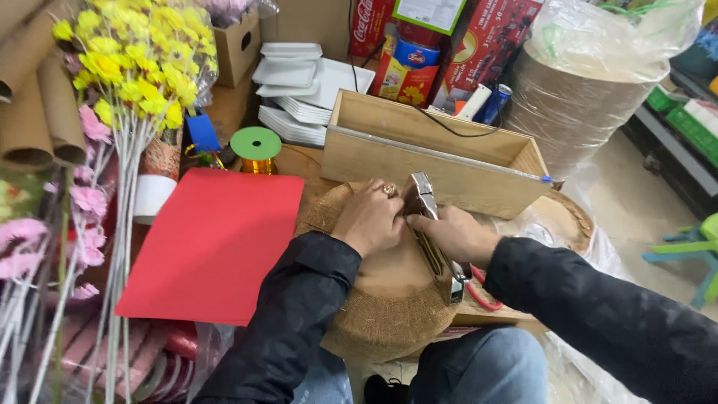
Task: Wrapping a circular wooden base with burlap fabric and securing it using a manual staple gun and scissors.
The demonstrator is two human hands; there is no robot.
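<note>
Centrally, a long silver metal staple gun [430, 232] lies on a round burlap-wrapped disc [389, 314], its long axis running from the wooden box toward the person. Right hand [456, 236] grips its body; left hand [370, 217] closes fingers at its head. Behind, the open rectangular pale wooden box [434, 153] holds only a black cord [449, 127].

left hand [369, 218] + right hand [458, 233] | gripping metal stapler [428, 224] (over burlap round [389, 307])

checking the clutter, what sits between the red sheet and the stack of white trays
In the head view, a spool of gold ribbon with a green top sits between the red sheet and the white trays.
</note>
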